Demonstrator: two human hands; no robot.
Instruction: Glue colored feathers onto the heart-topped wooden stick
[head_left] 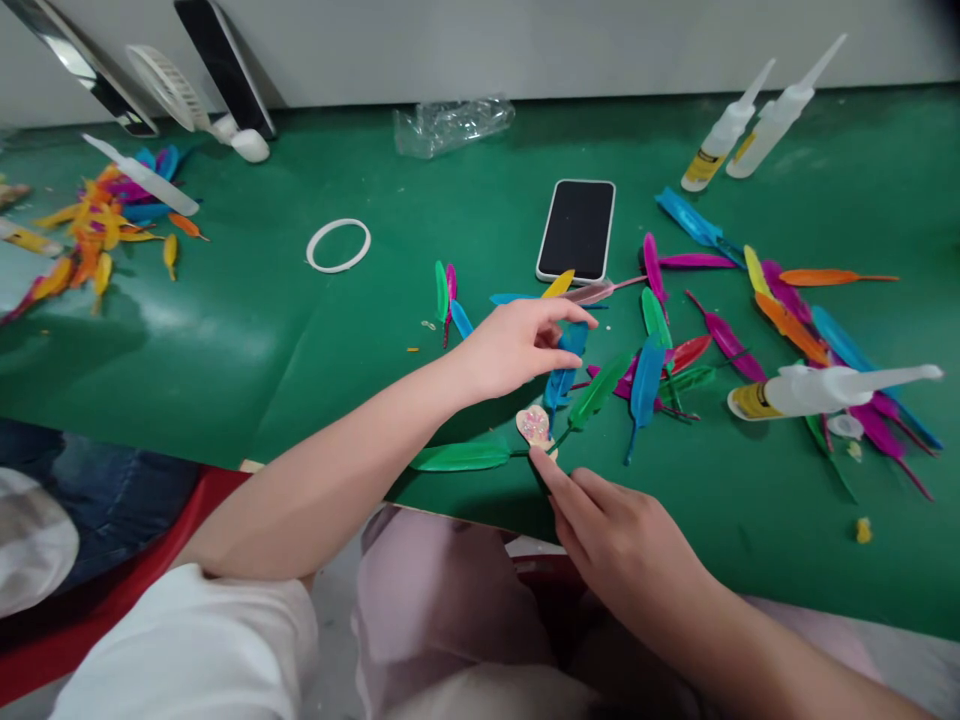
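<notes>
My left hand (517, 345) has its thumb and fingers around the upper part of a blue feather (564, 385), whose quill points down to a small pale craft piece (534, 425). Pinkish glittery bits cover the rounded end of that piece. With a stretched index finger, my right hand (615, 515) presses the lower end of the piece against the table; its thumb is hidden and the other fingers are curled. Quills of two green feathers, one on the left (461, 457) and one on the right (600, 392), reach the same piece.
Colourful loose feathers (791, 325) lie to the right, with a glue bottle (817, 390) on its side among them. Two glue bottles (709, 150) stand behind. A phone (577, 230), white ring (338, 246), clear plastic wrapper (454, 125) and another feather pile (97, 230) share the green table (247, 350).
</notes>
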